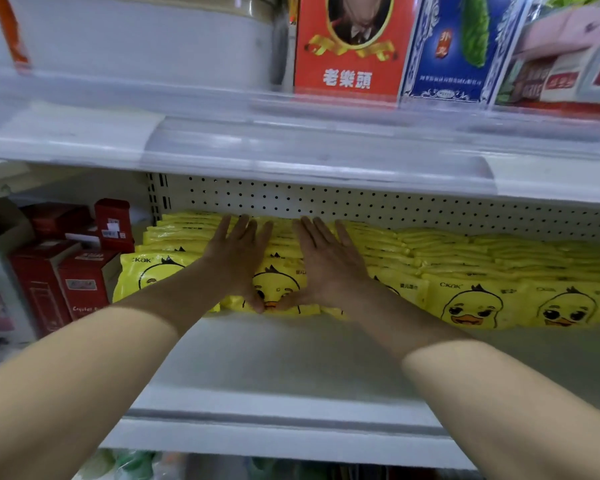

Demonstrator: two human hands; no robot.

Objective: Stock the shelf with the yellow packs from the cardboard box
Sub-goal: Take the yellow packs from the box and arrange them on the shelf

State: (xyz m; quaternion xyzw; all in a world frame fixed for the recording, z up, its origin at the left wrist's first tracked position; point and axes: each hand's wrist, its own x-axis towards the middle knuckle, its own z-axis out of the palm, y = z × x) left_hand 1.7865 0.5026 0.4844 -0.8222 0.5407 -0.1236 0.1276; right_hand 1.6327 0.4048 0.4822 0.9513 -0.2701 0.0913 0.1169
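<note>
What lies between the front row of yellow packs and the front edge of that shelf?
In the head view, only bare white shelf board lies between the yellow packs and the front edge; the person's forearms cross above it.

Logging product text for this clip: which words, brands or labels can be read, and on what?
"老樂頭": red box, top centre.
"ckak": yellow packs, above the duck face.
"Crystal", rest hidden: red carton, left.
Too blurred to read: blue box, small print on the packs and cartons.
</note>
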